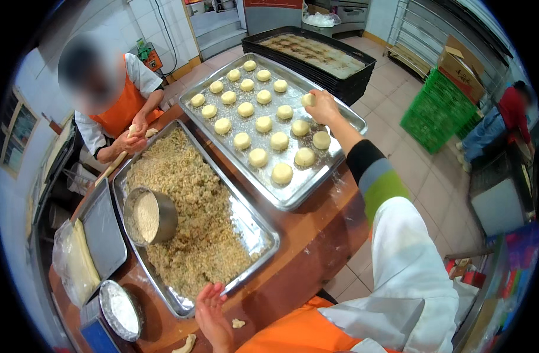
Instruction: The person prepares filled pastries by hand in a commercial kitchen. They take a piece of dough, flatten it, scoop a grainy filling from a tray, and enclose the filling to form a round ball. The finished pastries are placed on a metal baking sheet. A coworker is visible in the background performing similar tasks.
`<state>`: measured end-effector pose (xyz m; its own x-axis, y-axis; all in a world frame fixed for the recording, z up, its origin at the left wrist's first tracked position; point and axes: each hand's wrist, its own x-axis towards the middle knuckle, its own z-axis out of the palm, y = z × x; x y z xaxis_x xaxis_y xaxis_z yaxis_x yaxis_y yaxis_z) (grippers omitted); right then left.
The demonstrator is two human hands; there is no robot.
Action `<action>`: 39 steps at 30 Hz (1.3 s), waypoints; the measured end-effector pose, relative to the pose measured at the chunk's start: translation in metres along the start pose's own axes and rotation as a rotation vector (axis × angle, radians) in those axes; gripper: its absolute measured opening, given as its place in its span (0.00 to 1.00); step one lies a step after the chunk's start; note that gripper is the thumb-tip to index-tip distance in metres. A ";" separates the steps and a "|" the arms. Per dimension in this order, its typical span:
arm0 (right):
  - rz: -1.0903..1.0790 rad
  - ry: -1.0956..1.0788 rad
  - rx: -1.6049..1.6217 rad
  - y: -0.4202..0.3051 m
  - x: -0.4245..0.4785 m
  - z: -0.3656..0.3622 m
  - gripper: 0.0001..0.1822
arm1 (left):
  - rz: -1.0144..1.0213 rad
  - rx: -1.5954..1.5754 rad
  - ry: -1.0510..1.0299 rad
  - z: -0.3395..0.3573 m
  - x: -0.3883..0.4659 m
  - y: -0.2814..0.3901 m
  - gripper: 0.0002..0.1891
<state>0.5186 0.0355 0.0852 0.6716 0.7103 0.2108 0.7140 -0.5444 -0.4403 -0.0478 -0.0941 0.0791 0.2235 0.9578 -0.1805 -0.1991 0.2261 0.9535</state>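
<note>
My right hand [323, 107] reaches over the far right part of a metal baking tray [269, 196], its fingers on a round, flattened dough piece [308, 100]. Rows of similar pale dough rounds [279, 141] lie on that tray. My left hand [212, 311], palm up with fingers apart, is at the near edge of a second tray [256, 225] heaped with crumbly filling [194, 212]. A metal bowl of pale crumbs [146, 216] sits in the filling. Small dough scraps [238, 323] lie on the wooden table beside my left hand.
Across the table a co-worker in an orange apron [126, 106] holds dough. At left are a grey tray [102, 229], bagged dough [81, 260] and a bowl of white powder [121, 309]. Stacked black pans [313, 57] and green crates [437, 110] stand beyond. Another person [494, 119] bends at right.
</note>
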 end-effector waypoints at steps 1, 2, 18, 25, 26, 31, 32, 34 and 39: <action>-0.010 0.022 -0.030 0.004 0.012 0.006 0.29 | -0.029 0.007 -0.007 -0.003 0.002 0.001 0.27; -0.020 0.045 -0.060 0.007 0.021 0.012 0.29 | -0.058 0.015 -0.016 -0.004 0.004 0.001 0.28; -0.029 -0.016 1.694 -0.019 0.012 -0.014 0.09 | 0.061 -0.010 0.079 -0.018 0.010 0.000 0.25; -0.770 -0.383 0.599 -0.161 -0.252 -0.017 0.04 | 0.078 0.038 0.258 -0.055 -0.019 -0.001 0.16; -0.889 -0.390 0.519 -0.166 -0.284 -0.009 0.04 | 0.062 0.054 0.295 -0.073 -0.024 -0.001 0.14; -0.918 -0.699 0.646 -0.206 -0.392 0.043 0.04 | 0.325 0.986 0.458 -0.171 -0.065 0.008 0.15; -0.940 -0.730 0.662 -0.215 -0.406 0.051 0.03 | 0.340 1.226 0.485 -0.186 -0.074 0.007 0.16; -0.981 -0.794 0.690 -0.236 -0.426 0.051 0.03 | 0.311 1.393 0.435 -0.215 -0.091 -0.003 0.18; -1.091 -0.877 0.572 -0.302 -0.465 0.072 0.11 | 0.284 1.354 0.292 -0.233 -0.099 -0.001 0.19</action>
<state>-0.0238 -0.0982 0.0570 -0.5958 0.7854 0.1680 0.4601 0.5052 -0.7301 -0.2918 -0.1481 0.0404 0.0958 0.9807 0.1705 0.8907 -0.1610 0.4252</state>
